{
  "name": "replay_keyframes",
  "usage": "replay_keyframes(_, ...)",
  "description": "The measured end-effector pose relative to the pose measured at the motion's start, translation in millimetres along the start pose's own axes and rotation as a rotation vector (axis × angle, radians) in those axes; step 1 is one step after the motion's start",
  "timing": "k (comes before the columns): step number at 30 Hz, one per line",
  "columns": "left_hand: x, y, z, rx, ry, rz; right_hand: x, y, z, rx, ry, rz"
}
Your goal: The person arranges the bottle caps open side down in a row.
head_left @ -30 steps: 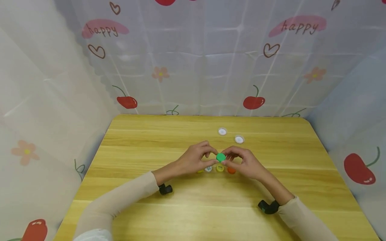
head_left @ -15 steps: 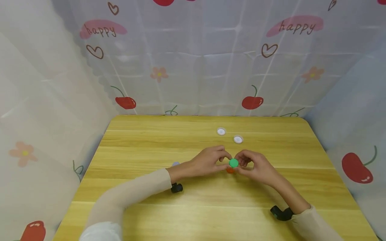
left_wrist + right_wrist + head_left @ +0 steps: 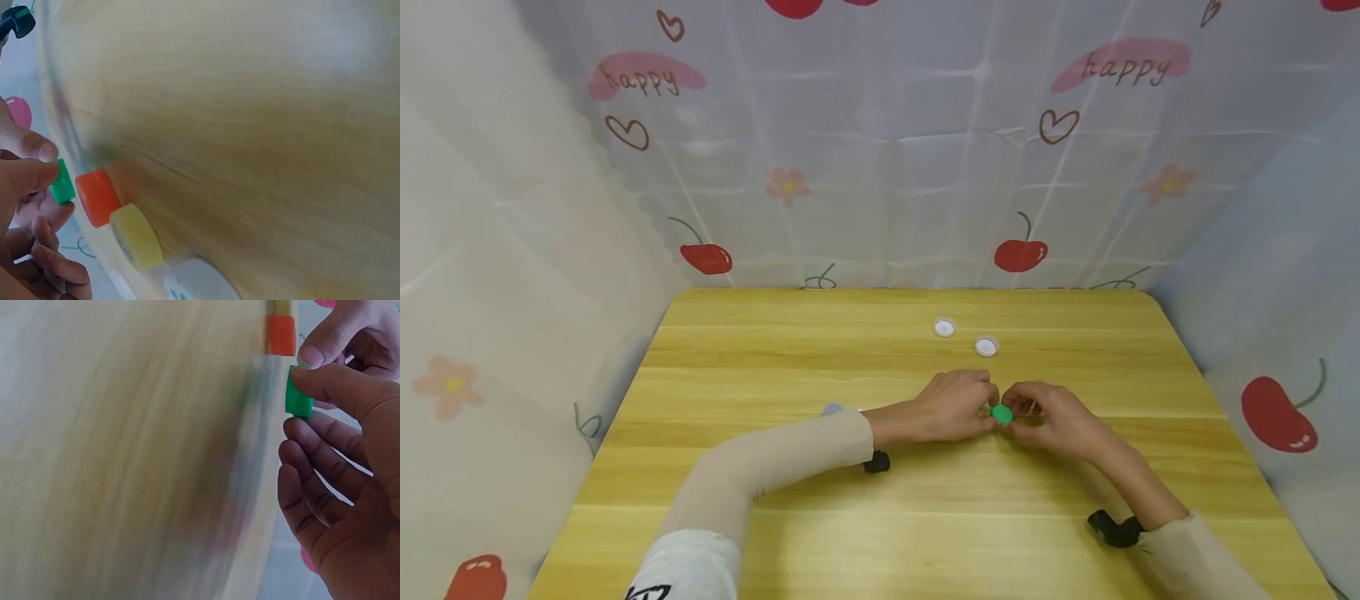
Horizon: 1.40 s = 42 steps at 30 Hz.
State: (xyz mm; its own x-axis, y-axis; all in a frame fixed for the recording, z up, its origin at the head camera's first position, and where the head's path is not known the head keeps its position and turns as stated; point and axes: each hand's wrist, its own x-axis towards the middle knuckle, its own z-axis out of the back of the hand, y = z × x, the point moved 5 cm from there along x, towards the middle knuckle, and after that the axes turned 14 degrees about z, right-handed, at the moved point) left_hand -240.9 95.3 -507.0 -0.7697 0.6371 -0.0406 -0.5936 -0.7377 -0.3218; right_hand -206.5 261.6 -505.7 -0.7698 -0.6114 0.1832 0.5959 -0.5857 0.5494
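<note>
A green bottle cap (image 3: 1002,414) is pinched from both sides, close over the table at the right end of a row of caps. My left hand (image 3: 951,407) grips its left side with thumb and fingers. From the right, my right hand (image 3: 1060,421) has thumb and fingertips on it, the other fingers loosely bent in the right wrist view. Beside the green cap stand an orange cap (image 3: 97,197), a yellow cap (image 3: 137,236) and a white cap (image 3: 197,282) with print on it. In the head view my left hand and forearm cover these three.
Two white discs with clear rims (image 3: 944,327) lie farther back on the wooden table (image 3: 775,350). A pale bluish disc (image 3: 832,409) shows just behind my left sleeve (image 3: 797,454). A printed curtain (image 3: 880,167) closes off the back and sides.
Both hands have moved right and lower with the green cap between them. My left hand now covers the orange cap in the head view. The head view has turned slightly right.
</note>
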Motion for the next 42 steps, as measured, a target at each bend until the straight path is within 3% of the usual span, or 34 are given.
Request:
replay_keyframes(12,3.9,-0.4,-7.7,0.062,0.041,0.010,2,-10,-11,0.031,0.053,-0.030)
replay_keyframes(16,3.1,3.8,-5.8,0.048,0.073,0.016,1,-9,-5,0.044,0.098,-0.023)
replay_keyframes(20,6.7,14.4,5.2,0.017,0.086,0.051,3,-16,9,0.090,0.136,-0.054)
replay_keyframes(23,16.5,25.9,13.3,-0.020,0.067,0.087,10,-30,16,0.110,0.114,-0.095)
replay_keyframes(28,43.4,46.6,19.2,-0.072,0.021,0.178,30,-60,13,0.098,0.008,-0.146)
replay_keyframes(32,66.5,56.7,20.5,-0.018,-0.004,0.237,51,-74,11,0.100,-0.048,-0.175)
replay_keyframes(37,86.6,59.9,18.7,0.074,-0.004,0.236,70,-80,7,0.069,-0.059,-0.184)
replay_keyframes(42,97.7,56.0,19.1,0.119,0.001,0.207,79,-81,9,0.031,-0.092,-0.162)
